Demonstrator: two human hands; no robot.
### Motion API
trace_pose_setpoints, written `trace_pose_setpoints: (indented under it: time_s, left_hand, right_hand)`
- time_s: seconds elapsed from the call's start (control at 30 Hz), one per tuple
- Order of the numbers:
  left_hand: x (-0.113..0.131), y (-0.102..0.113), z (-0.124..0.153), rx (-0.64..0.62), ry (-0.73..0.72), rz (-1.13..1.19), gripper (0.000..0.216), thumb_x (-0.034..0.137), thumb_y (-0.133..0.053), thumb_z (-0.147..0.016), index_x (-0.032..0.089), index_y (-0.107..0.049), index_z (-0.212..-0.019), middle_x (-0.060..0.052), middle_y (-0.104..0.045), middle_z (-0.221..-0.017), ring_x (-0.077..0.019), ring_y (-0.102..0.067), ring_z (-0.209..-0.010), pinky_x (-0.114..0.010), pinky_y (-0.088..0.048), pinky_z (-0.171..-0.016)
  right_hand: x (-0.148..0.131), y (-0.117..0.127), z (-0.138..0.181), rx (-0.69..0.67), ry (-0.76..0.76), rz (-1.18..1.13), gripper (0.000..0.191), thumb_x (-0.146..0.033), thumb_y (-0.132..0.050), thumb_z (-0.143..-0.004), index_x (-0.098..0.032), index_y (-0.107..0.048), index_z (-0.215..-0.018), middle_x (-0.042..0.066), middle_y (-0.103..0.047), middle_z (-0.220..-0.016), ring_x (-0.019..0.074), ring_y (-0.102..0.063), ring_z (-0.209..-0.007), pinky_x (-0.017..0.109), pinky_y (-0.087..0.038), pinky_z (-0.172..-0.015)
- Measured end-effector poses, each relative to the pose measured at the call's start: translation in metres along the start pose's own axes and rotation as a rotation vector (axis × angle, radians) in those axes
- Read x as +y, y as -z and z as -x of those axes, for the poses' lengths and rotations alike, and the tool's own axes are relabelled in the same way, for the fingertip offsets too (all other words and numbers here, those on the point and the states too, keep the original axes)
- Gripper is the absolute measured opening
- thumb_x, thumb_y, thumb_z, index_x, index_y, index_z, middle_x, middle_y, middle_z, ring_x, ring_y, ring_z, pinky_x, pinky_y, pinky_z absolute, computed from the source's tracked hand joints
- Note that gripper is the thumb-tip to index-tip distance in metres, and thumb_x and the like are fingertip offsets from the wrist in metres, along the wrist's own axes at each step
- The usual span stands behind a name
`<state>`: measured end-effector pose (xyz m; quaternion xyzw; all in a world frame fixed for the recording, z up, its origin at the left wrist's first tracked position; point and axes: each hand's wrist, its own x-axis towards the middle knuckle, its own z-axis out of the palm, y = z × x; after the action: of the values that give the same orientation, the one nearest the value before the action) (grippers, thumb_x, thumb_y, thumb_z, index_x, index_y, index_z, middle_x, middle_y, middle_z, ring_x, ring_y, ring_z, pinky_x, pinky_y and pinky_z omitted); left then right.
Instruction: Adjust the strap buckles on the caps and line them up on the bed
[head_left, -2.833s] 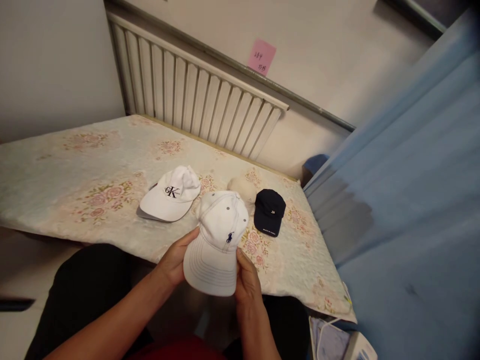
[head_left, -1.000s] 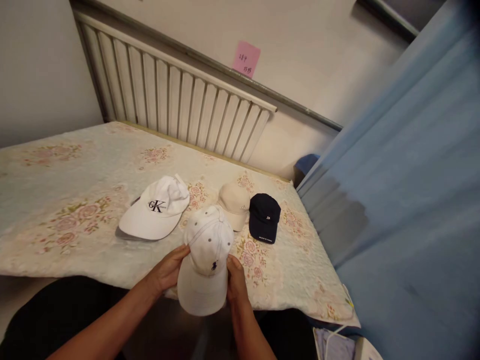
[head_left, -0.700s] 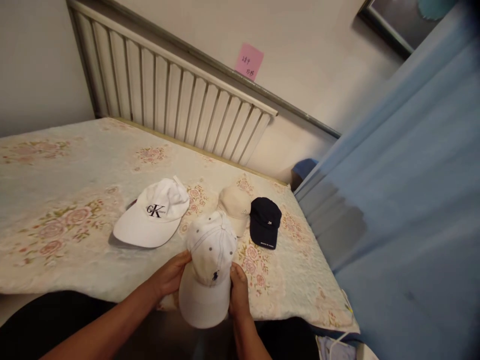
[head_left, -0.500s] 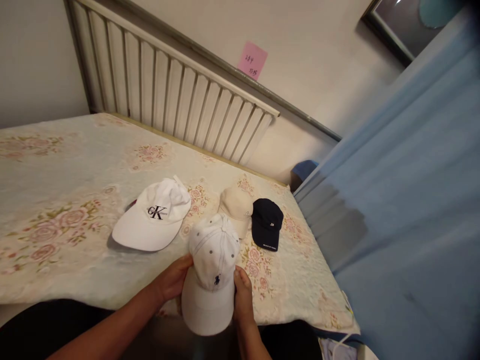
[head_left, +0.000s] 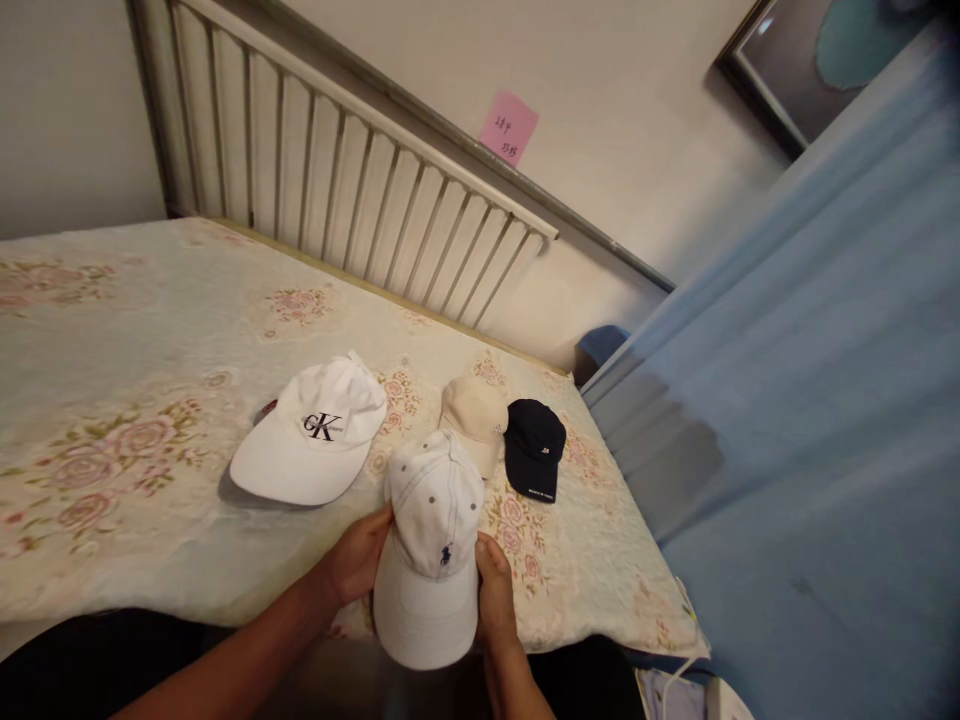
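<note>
From here, L hand (head_left: 361, 560) & R hand (head_left: 496, 592) hold the pony-logo cap (head_left: 429, 540), one per side, brim twd the person, over near edge of bed (head_left: 225, 320). Prob. a two-handed holding step; shifting it calls for even grip, w/ beige cap (head_left: 472, 405) left alone.

Caps (head_left: 313, 435) (three) on bed (head_left: 202, 330)

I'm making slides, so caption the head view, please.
Left hand and right hand hold one white cap; another white cap, beige cap and dark cap lie on floral cloth.
</note>
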<state>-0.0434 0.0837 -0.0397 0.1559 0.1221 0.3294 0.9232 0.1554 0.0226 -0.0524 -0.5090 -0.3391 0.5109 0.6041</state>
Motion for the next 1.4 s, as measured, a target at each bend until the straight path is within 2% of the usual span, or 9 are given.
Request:
trace_pose_setpoints:
  time_s: [0.17,0.63,1.4]
  left_hand:
    - [0.001,0.005,-0.003,-0.034,0.016,0.042,0.05,0.039,-0.049,-0.089,0.007,-0.058,-0.127,-0.017,-0.072,-0.103,-0.0314,-0.066,-0.1,-0.041,-0.042,-0.097]
    - [0.0,0.004,-0.002,-0.019,-0.027,0.04,0.04,0.027,-0.052,-0.088,0.005,-0.063,-0.12,-0.017,-0.073,-0.101,-0.0308,-0.068,-0.097,-0.039,-0.046,-0.092]
    - [0.004,0.006,-0.002,0.009,0.008,0.02,0.044,0.031,-0.05,-0.087,0.007,-0.061,-0.123,-0.015,-0.072,-0.104,-0.0312,-0.065,-0.103,-0.041,-0.044,-0.095]
  right_hand:
    - [-0.003,-0.002,0.001,0.011,0.0,0.015,0.028,-0.043,-0.063,-0.08,-0.019,-0.069,-0.092,0.001,-0.072,-0.08,0.0163,-0.062,-0.073,0.027,-0.048,-0.072]
    - [0.001,0.001,0.0,0.002,-0.001,0.024,0.027,-0.041,-0.061,-0.082,-0.018,-0.068,-0.094,0.002,-0.072,-0.082,0.0164,-0.062,-0.076,0.027,-0.047,-0.075]
    - [0.008,0.005,-0.002,-0.002,0.002,0.024,0.024,-0.038,-0.061,-0.083,-0.019,-0.069,-0.094,0.003,-0.073,-0.085,0.018,-0.062,-0.077,0.031,-0.047,-0.077]
